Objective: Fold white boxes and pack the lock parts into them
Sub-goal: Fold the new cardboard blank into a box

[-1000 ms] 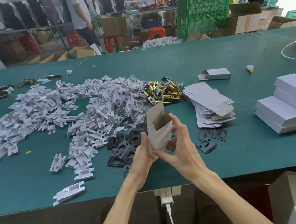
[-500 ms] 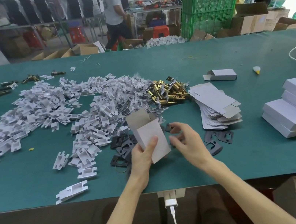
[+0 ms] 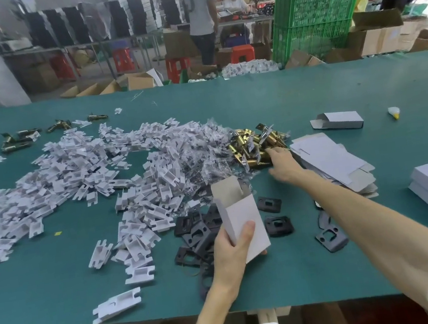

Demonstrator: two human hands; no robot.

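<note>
The left hand [image 3: 234,250] grips the white box [image 3: 242,213] at its lower end, thumb clamped across the front, holding it upright over the green table [image 3: 253,95] with its top flap open. Black plates [image 3: 204,232] lie scattered just beneath and beside the box. Beyond the box and to its right, the right hand [image 3: 282,162] is stretched out, fingers apart, tips touching the pile of brass latches [image 3: 255,147]. Right of the box sits a stack of flat box blanks [image 3: 332,160]; left of it spreads a heap of white plastic inserts [image 3: 70,177]
</note>
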